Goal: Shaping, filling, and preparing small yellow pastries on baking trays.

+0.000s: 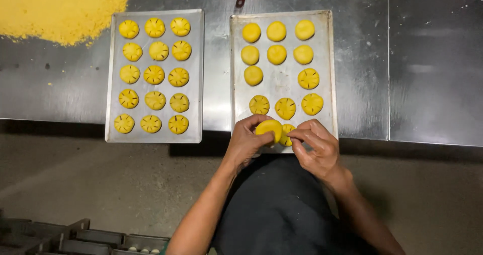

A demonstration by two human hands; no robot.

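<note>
Holding one dough disc (pixel 268 127)

A heap of yellow flour (pixel 60 8) lies beside the full left tray (pixel 113 74) on the steel table (pixel 432 63)

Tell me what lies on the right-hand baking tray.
The right tray carries seven smooth yellow dough rounds and five scored ones. The left hand and right hand, holding another round, cover its near edge.

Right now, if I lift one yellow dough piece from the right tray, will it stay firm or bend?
Probably soft: the piece in the left hand looks pliable, and others keep cut marks. Likely light. Flat, so unlikely to roll on the tray.
</note>
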